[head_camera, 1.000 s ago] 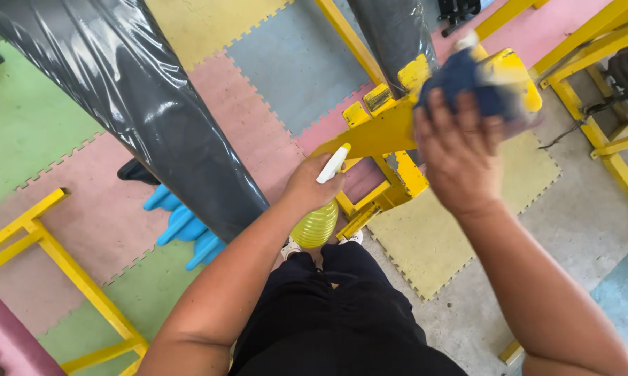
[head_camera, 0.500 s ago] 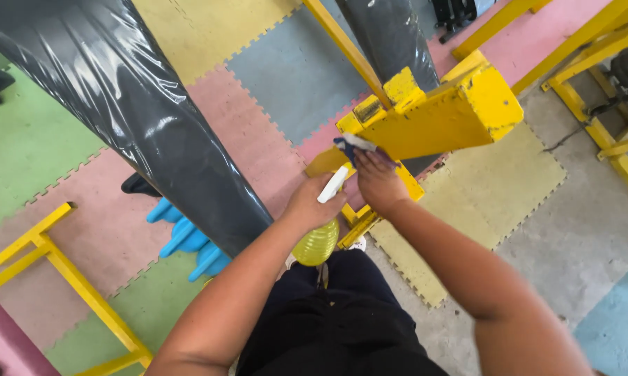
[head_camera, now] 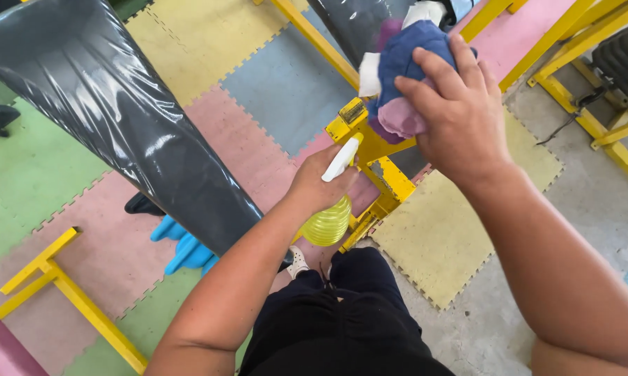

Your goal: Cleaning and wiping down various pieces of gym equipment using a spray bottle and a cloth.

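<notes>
Right hand w/ cloth moved up; left hand holds yellow spray bottle.

A spray bottle with a ribbed, translucent yellow body and a white trigger head is gripped in the left hand, nozzle pointed up and forward toward the yellow metal frame. A bunched cloth of blue, pink and white patches is clasped in the right hand and pressed against the top of that frame, above the bottle.
</notes>
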